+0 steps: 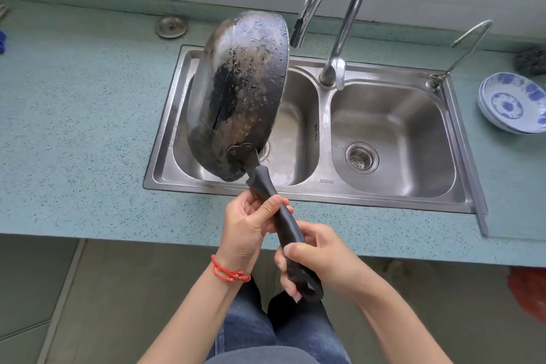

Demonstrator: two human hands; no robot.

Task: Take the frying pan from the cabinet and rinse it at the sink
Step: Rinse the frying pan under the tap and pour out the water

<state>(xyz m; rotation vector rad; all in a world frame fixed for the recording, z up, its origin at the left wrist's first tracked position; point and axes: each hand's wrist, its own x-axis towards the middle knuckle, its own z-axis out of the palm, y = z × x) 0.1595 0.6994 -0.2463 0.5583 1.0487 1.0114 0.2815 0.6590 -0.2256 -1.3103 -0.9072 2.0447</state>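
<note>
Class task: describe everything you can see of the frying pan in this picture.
The frying pan is round, dark metal; its scorched, patchy, wet-looking underside faces the camera. It is tipped on edge over the left basin of the sink, beside the tap's spout. A riveted bracket joins a long black handle with a hanging hole. The left hand grips the handle mid-length, the right hand near its end.

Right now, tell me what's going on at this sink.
A person holds a frying pan by its black handle with both hands: the left hand grips the upper part, the right hand the end. The pan is tipped on edge over the left basin of the double sink, its wet, blackened underside facing the camera. The faucet spout ends just right of the pan's rim; I can't see water running. Blue-and-white bowls sit stacked on the counter to the right.
</note>
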